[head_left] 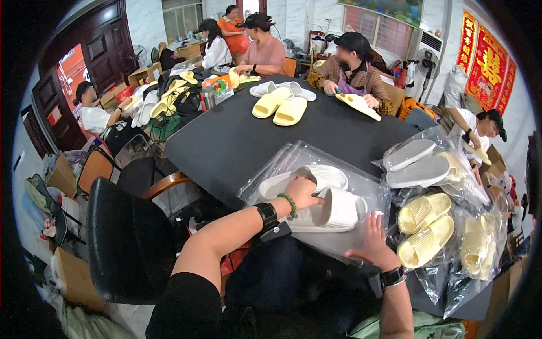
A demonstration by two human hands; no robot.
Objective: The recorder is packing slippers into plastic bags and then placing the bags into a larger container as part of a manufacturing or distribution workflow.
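On glossy clear bag point(316, 155) — left hand point(302, 192) grips ribbed white slipper point(333, 212); right hand point(374, 240) flat, spread.

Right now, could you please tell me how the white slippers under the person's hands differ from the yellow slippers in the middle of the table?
The white slippers lie on a clear plastic bag; the yellow slippers lie on the bare black table. The left hand touches the white pair; nobody touches the yellow. Both are ribbed slide pairs.
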